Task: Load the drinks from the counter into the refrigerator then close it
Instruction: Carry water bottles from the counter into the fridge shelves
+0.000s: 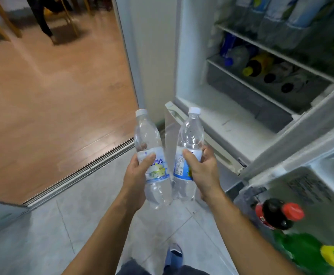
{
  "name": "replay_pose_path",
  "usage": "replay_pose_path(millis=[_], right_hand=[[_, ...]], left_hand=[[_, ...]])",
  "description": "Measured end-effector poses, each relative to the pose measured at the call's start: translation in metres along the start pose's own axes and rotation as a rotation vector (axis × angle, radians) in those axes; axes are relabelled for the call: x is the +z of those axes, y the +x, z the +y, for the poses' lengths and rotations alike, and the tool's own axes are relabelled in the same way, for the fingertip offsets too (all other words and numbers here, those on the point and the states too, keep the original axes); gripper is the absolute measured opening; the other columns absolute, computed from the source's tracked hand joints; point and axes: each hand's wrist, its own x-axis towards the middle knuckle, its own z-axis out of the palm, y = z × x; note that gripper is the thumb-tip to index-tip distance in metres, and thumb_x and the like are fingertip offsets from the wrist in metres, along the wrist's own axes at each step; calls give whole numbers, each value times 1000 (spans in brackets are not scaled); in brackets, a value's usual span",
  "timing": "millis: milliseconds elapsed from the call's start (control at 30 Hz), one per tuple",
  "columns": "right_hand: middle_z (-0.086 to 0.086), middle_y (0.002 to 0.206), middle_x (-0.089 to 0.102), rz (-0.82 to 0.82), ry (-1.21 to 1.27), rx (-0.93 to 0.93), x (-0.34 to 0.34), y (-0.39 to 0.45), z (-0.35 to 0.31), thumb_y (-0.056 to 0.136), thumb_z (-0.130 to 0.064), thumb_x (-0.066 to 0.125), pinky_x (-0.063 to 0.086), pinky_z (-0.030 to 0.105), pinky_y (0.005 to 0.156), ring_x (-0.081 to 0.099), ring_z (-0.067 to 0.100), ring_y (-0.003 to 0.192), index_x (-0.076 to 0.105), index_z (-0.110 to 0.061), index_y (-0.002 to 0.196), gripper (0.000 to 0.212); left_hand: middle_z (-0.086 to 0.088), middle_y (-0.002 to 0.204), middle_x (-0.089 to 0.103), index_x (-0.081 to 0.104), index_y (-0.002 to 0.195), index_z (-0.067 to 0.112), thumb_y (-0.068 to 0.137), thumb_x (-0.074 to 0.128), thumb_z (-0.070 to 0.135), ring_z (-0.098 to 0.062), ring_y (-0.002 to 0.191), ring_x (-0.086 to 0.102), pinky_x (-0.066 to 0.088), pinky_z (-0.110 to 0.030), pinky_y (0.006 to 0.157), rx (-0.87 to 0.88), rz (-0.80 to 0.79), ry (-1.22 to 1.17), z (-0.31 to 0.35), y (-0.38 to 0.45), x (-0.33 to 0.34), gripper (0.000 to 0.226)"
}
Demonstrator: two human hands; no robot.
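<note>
While both clear plastic bottles stand near-upright at frame centre, white caps up | left hand (137,171) grips left bottle (152,155), right hand (203,171) grips right bottle (188,153), bases nearly touching | blue-white labels, writing unreadable | open refrigerator (231,120) upper right, cola bottle (277,214) in door lower right.
</note>
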Motion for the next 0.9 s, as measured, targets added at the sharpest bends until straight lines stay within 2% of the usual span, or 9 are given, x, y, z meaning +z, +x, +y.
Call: replay_pose_path(millis=[167,267,333,400,500,633,733,833,900], right_hand=[[-14,81,74,172,-5,-55,-13,43,-17,75,-27,81,53,15,55,72,4,69,61,-31,97,30],[-17,83,72,312,-2,-79,-15,66,-25,67,-39,81,49,10,54,69,-2,68,57,-36,100,40],[-15,86,71,432,9,-72,-12,82,-34,57,-51,80,49,11,54,69,-1,71,54,-46,101,51],[-14,87,71,541,-4,-93,-8,98,-45,54,-54,80,51,14,56,70,1,74,52,-51,101,55],[-11,90,71,701,-33,-142,0,116,-69,59,-46,84,56,23,68,71,5,80,52,-39,116,66],[-20,95,69,868,-84,-276,9,133,-101,66,-40,85,55,14,67,69,-1,83,52,-40,110,55],[-17,98,70,979,-93,-371,8,139,-122,64,-42,85,55,14,69,70,0,86,53,-42,106,54],[-14,104,71,1071,-86,-457,-3,148,-145,65,-41,86,57,17,76,70,2,91,53,-37,115,61],[-11,107,71,1138,-75,-527,-14,158,-163,65,-40,85,57,20,79,70,3,94,53,-43,114,58]], left_hand=[[-13,108,74,61,123,17,72,81,24,-33,94,73,60,-40,73,14,-185,132,23,70,32,55],[-12,107,74,66,116,24,73,78,24,-32,94,73,60,-40,74,3,-300,167,35,112,53,45],[-11,105,75,69,110,29,72,78,25,-30,92,74,60,-38,73,-8,-397,179,46,139,70,39],[-9,104,75,70,106,32,71,78,26,-28,92,74,59,-35,72,-18,-499,204,62,164,86,36],[-4,104,76,69,105,35,65,82,33,-27,94,74,60,-38,74,-10,-642,244,95,193,108,42],[-2,105,76,66,113,35,75,81,23,-23,93,74,59,-32,69,41,-820,268,130,220,138,42],[0,101,76,65,114,32,82,77,13,-20,92,74,58,-26,68,103,-900,285,142,233,160,39],[3,101,76,63,116,32,82,78,13,-15,91,74,57,-21,68,148,-973,290,147,238,182,41],[7,101,76,63,114,35,82,78,12,-10,91,73,56,-18,68,185,-1007,300,146,240,197,42]])
